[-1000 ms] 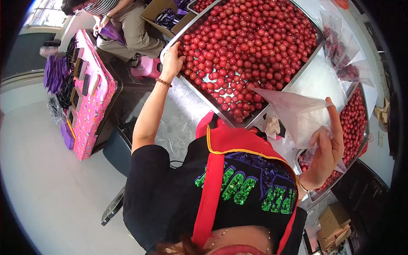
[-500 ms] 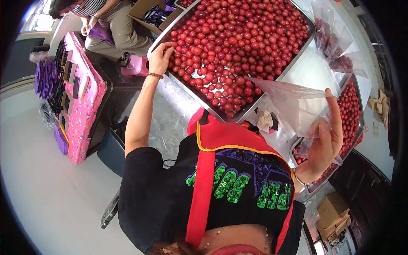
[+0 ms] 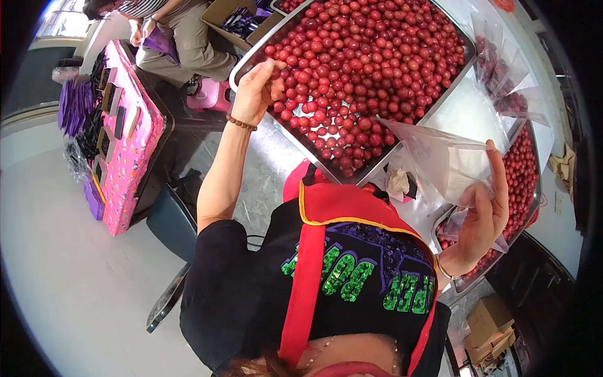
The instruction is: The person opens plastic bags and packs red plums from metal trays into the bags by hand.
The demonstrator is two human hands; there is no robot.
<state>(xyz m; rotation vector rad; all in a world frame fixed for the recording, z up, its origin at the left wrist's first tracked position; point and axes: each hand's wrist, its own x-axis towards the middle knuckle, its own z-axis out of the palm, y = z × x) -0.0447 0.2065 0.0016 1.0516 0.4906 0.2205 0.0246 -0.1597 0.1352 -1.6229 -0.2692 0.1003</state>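
Observation:
A metal tray (image 3: 306, 143) holds a heap of glossy red balls (image 3: 364, 60), bead-like or fruit-like; I cannot tell which. My left hand (image 3: 259, 93) reaches over the tray's left rim. Its fingers are curled at the edge of the heap, and whatever they grip is hidden. On the right, my right hand (image 3: 482, 217) holds a clear plastic bag (image 3: 440, 160) by its edge between thumb and fingers. The bag spreads toward the tray's near corner, with no balls visible inside it.
A second tray of red balls (image 3: 521, 166) lies beyond my right hand. Filled clear bags (image 3: 499, 69) stand at the upper right. At left are a pink patterned table (image 3: 135, 169), a dark chair (image 3: 169, 223) and a seated person (image 3: 188, 47). Cardboard boxes (image 3: 488, 320) sit lower right.
My left hand has moved a little further over the balls, and its fingers are more curled. My right hand still holds the bag much as before. The view has shifted slightly.

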